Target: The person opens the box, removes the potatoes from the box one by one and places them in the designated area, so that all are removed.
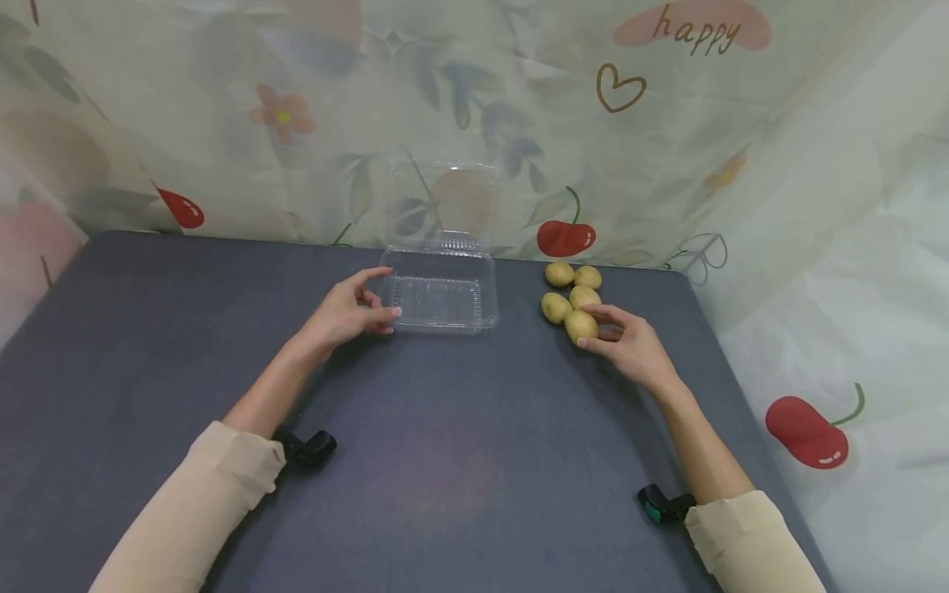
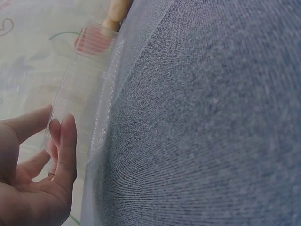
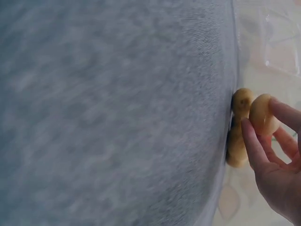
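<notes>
My right hand (image 1: pixel 630 346) holds a small yellow potato (image 1: pixel 582 327) between thumb and fingers. In the right wrist view this potato (image 3: pixel 263 115) overlaps the others behind it. Several more potatoes (image 1: pixel 556 307) lie grouped just beyond that hand. My left hand (image 1: pixel 348 311) is at the left side of a clear plastic clamshell container (image 1: pixel 485 317), its thumb and fingers gripping the rim. The container's lid (image 1: pixel 445 202) stands raised at the back, and nothing lies inside the base. In the left wrist view the fingers (image 2: pixel 69 146) bend along the container's side wall (image 2: pixel 80 89).
A dark grey cloth-covered table (image 1: pixel 445 428) lies under everything. Behind it hangs a pale printed curtain (image 1: pixel 296 181) with cherries and flowers, close to the raised lid and the potatoes. Another pale sheet (image 1: pixel 853 272) hangs along the right side.
</notes>
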`<state>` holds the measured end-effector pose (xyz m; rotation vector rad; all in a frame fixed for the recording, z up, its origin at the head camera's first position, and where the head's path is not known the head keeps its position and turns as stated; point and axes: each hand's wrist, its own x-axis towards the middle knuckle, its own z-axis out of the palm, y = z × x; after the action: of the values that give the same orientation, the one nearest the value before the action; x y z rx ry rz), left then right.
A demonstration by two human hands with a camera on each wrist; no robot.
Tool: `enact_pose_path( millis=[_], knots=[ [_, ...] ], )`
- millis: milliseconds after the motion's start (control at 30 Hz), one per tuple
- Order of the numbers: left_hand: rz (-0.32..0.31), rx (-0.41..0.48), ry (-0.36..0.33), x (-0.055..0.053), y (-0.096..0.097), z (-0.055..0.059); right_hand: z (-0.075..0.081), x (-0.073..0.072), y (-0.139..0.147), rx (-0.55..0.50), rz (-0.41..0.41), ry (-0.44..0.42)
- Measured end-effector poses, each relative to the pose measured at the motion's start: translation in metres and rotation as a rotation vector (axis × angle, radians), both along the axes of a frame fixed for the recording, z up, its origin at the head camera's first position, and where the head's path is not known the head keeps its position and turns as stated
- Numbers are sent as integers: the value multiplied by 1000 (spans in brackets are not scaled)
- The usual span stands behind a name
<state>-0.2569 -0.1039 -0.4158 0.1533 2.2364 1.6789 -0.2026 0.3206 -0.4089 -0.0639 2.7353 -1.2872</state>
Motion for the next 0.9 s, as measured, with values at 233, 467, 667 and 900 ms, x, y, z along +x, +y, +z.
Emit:
enact_pose_path(
  millis=[233, 467, 667, 900],
  knots=[
    [-7, 14, 8, 0, -1, 1, -3, 2, 6, 50, -27, 2],
    [-17, 0, 2, 1, -1, 2, -8, 2, 8, 85, -55, 0],
    [-11, -3, 2, 1, -1, 2, -10, 0, 6, 101, -61, 5],
    [-4, -11, -7, 1, -1, 2, -13, 1, 3, 143, -111, 8]
  ],
)
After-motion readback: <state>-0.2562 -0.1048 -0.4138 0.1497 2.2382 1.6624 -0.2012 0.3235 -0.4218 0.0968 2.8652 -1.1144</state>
